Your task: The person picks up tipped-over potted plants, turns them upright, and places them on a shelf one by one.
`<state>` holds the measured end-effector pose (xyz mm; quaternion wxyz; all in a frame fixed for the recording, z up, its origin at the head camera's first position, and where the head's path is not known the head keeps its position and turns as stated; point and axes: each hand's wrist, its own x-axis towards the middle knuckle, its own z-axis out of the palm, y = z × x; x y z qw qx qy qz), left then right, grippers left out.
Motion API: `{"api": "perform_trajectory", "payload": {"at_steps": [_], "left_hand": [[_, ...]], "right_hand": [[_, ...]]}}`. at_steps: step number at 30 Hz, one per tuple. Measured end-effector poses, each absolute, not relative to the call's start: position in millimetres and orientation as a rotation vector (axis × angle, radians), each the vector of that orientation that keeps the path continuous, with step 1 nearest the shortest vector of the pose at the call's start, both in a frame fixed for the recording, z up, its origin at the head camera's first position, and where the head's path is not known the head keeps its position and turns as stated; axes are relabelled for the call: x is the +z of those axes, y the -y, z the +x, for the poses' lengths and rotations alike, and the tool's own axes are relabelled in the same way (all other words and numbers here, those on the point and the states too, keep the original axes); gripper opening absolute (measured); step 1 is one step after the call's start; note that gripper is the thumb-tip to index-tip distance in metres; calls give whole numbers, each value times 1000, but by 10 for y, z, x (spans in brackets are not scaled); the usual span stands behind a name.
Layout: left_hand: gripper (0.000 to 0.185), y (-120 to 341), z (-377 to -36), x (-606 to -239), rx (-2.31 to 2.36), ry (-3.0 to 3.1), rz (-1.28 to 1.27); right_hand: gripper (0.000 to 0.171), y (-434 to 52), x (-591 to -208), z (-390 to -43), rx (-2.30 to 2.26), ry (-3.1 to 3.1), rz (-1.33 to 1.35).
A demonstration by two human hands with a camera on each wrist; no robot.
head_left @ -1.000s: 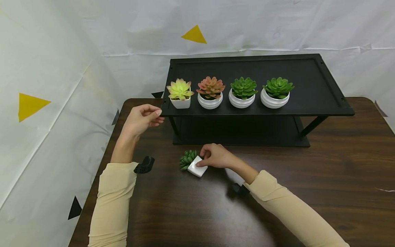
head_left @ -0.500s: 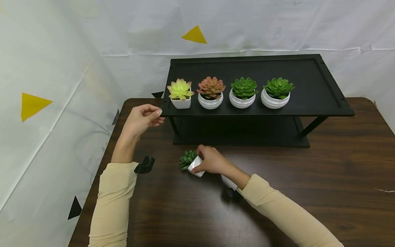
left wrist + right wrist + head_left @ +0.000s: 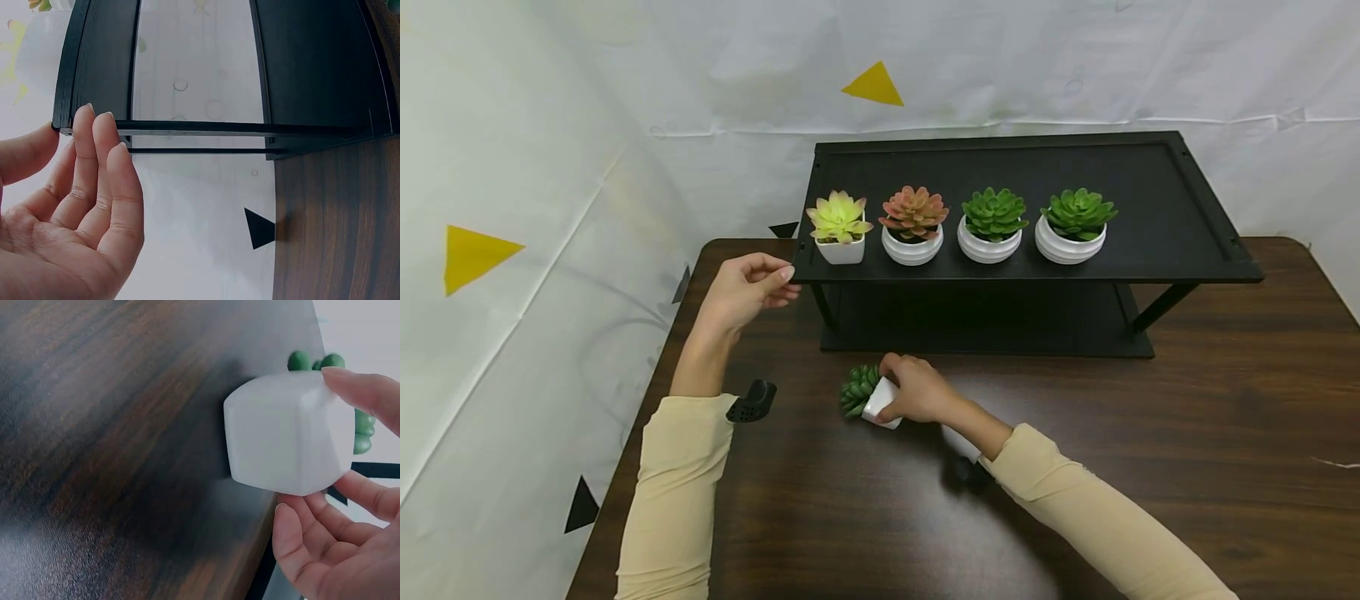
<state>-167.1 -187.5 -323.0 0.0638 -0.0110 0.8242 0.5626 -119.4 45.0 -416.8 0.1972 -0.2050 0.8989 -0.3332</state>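
In the head view a dark green succulent (image 3: 859, 390) lies tipped on its side, its leaves toward the left, in a square white pot (image 3: 269, 434). My right hand (image 3: 919, 390) holds that pot between thumb and fingers; the right wrist view shows the thumb on one side and the fingertips on the other. At the front left corner of a black two-tier shelf (image 3: 1022, 272), my left hand (image 3: 739, 292) pinches the top board's edge. The left wrist view shows the thumb on the board's top face and the fingers below.
Along the shelf's top stand a yellow succulent (image 3: 838, 218), a reddish succulent (image 3: 913, 215) and two green ones, the nearer-to-middle green succulent (image 3: 992, 215) and the rightmost green succulent (image 3: 1078, 215), all in white pots. A brown wooden table (image 3: 820, 517) lies beneath; white sheeting (image 3: 760, 75) hangs behind.
My right hand has shifted left and closed its thumb and fingers round the white pot. The potted succulent has moved slightly to the right. The left hand has stayed put.
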Motion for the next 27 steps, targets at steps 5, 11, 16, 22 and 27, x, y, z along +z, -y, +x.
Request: {"api": "perform_trajectory", "payload": {"at_steps": [5,11,16,22,27], "left_hand": [[26,1875,-1667,-3230,1700,-2496,-30],[26,1872,-1664,-3229,1698,-2496,-29],[26,1865,-1663,-3229,1686,-2504,-34],[26,1864,-1665,-3228,1677,-2505,-31],[26,1868,-1664,-3224,1678,-2503,-32]], "right_hand": [[53,-479,-4170,-1205,-966,-2491,-598],[51,-447,-4210,-1165,-969,-2550,-602],[49,-419,-4222,-1136,-955,-2585,-560],[47,-440,-4210,-1140,-959,-2609,-587],[44,-475,-4215,-1160,-1016,-2607,-632]]}}
